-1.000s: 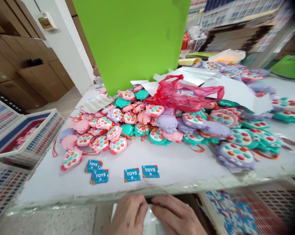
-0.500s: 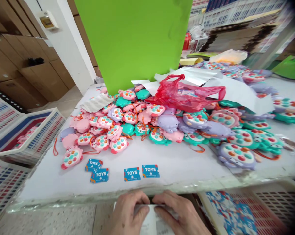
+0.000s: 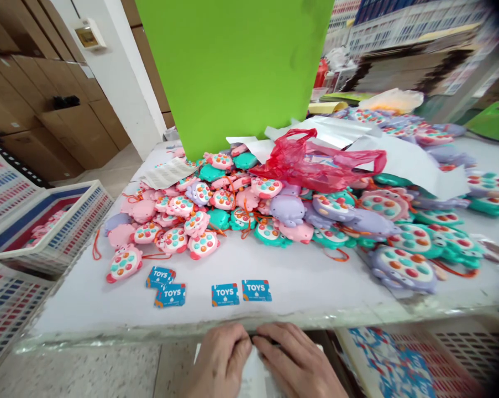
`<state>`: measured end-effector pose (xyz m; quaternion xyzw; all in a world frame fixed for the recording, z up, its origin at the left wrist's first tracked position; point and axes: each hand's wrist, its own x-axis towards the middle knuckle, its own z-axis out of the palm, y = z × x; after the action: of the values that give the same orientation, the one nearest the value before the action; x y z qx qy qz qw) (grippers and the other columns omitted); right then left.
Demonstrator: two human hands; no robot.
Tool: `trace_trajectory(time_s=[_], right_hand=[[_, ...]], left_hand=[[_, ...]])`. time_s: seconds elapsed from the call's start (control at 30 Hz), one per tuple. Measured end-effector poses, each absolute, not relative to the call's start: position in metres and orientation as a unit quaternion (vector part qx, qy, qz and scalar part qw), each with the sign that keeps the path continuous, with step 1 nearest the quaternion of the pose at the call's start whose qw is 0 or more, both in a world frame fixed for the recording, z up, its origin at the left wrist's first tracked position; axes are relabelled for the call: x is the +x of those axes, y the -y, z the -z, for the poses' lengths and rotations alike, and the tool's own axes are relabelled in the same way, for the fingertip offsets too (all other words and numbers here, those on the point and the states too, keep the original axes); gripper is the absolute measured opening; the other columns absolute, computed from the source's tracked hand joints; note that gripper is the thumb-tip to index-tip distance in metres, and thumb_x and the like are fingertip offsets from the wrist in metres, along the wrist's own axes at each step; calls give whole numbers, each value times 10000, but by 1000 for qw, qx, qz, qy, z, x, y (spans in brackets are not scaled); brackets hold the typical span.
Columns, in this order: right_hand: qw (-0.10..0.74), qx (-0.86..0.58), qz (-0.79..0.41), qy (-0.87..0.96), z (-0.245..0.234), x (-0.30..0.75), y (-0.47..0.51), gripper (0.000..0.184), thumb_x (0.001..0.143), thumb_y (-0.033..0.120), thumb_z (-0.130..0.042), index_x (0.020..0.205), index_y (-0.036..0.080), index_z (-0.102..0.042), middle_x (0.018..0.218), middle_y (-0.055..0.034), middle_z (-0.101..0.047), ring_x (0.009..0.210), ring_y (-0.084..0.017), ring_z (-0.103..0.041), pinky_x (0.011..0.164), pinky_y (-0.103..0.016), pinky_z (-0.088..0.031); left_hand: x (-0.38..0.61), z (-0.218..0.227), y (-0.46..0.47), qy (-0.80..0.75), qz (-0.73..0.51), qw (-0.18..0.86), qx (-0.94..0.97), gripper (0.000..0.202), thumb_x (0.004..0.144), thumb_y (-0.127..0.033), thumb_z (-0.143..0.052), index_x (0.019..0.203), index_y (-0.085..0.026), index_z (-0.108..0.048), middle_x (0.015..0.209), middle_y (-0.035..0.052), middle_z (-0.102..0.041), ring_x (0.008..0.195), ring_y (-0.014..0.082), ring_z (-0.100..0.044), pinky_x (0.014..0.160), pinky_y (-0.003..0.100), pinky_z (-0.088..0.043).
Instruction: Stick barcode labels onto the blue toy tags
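My left hand and my right hand meet just below the table's front edge, fingers curled and pinched together over a clear plastic packet with white paper. What exactly the fingertips grip is hidden. On the table just above them lie blue TOYS cards, with two more to the left. Behind them spreads a heap of pink, teal and purple pop toys with orange cords.
A tall green board stands at the back. A red plastic bag and white sheets lie on the heap. Patterned baskets sit at left, another basket lower right. Cardboard boxes line the far left.
My hands have drawn closer together over the packet; the white paper shows less than half a second ago. The view has shifted slightly.
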<state>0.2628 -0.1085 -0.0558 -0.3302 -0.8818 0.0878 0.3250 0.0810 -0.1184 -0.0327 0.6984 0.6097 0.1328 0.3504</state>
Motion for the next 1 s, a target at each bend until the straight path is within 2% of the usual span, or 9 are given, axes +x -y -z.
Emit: trace_trajectory(time_s=[0.1, 0.2, 0.33, 0.47, 0.57, 0.7, 0.77, 0.87, 1.0], right_hand=[[362, -312, -16, 879, 60, 265, 109, 339, 982, 253, -305, 956, 199, -639, 897, -57, -711, 831, -162, -659, 732, -245, -532], [353, -317, -36, 879, 55, 270, 111, 277, 965, 242, -371, 944, 229, -647, 905, -28, -716, 849, -150, -660, 762, -229, -532], [337, -358, -21, 871, 54, 271, 109, 253, 949, 261, -403, 1033, 221, -638, 988, -54, -703, 908, -190, -650, 763, -277, -545], [381, -330, 9, 863, 73, 266, 109, 305, 965, 265, -362, 939, 205, -660, 890, -53, -722, 832, -197, -663, 710, -307, -553], [378, -324, -28, 867, 75, 266, 111, 287, 959, 235, -376, 890, 220, -654, 906, -40, -719, 859, -185, -657, 756, -300, -540], [350, -343, -76, 868, 60, 270, 108, 222, 930, 236, -429, 1017, 226, -633, 953, -46, -707, 903, -184, -646, 794, -278, -536], [357, -349, -99, 861, 57, 268, 107, 229, 934, 243, -419, 1008, 222, -635, 925, -47, -708, 872, -183, -646, 777, -278, -541], [409, -339, -96, 842, 64, 260, 108, 258, 955, 233, -385, 927, 207, -640, 840, -40, -708, 791, -171, -640, 724, -282, -539], [413, -312, -97, 850, 70, 260, 111, 194, 937, 219, -439, 902, 203, -629, 873, -34, -704, 840, -172, -634, 759, -278, -520]], left_hand=[[80, 36, 119, -614, -132, 348, 696, 253, 886, -235, -374, 762, -214, -594, 714, -16, -588, 646, 154, -518, 687, 248, -430], [80, 38, 119, -619, -132, 340, 695, 254, 886, -229, -378, 772, -202, -603, 719, -5, -595, 663, 160, -523, 698, 260, -432], [81, 37, 119, -624, -132, 345, 689, 258, 885, -229, -382, 742, -195, -594, 747, -2, -605, 669, 155, -518, 698, 260, -432], [82, 38, 119, -628, -133, 345, 685, 268, 885, -245, -380, 740, -192, -600, 701, -8, -587, 646, 157, -517, 665, 250, -427], [81, 41, 119, -629, -130, 345, 685, 265, 884, -250, -386, 757, -191, -611, 690, -8, -584, 644, 161, -525, 657, 251, -426], [82, 41, 120, -627, -121, 350, 685, 259, 884, -250, -390, 773, -197, -618, 704, -8, -592, 642, 158, -521, 670, 257, -427], [82, 40, 120, -625, -129, 351, 685, 258, 883, -260, -394, 769, -203, -618, 689, -11, -588, 639, 157, -516, 663, 251, -426], [84, 39, 120, -620, -135, 348, 690, 270, 885, -260, -379, 751, -202, -606, 660, -10, -572, 641, 159, -515, 661, 247, -421], [88, 34, 119, -623, -120, 340, 695, 278, 873, -232, -352, 695, -190, -563, 644, -7, -546, 622, 156, -501, 641, 253, -402]])
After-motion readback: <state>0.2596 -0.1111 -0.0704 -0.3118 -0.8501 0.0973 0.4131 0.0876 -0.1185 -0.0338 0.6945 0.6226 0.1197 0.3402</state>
